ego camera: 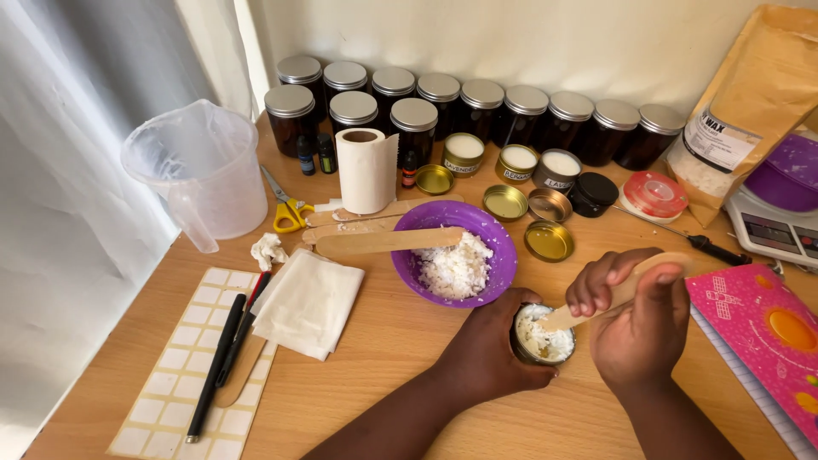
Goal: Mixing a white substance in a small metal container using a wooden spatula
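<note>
We are gripping the small round metal tin (543, 339) with our left hand (494, 345), fingers curled around it. Our right hand (635, 319) is pinching a flat wooden stick (613, 294), pressing white wax flakes (545, 336) in; the tin is looking nearly full, while flakes are remaining in the purple plastic bowl (455, 252) beyond our fingertips.

I count twelve dark lidded jars (482, 109), three filled tins (520, 162), one purple bowl (494, 255), one paper roll (366, 170), one jug (200, 170).
</note>
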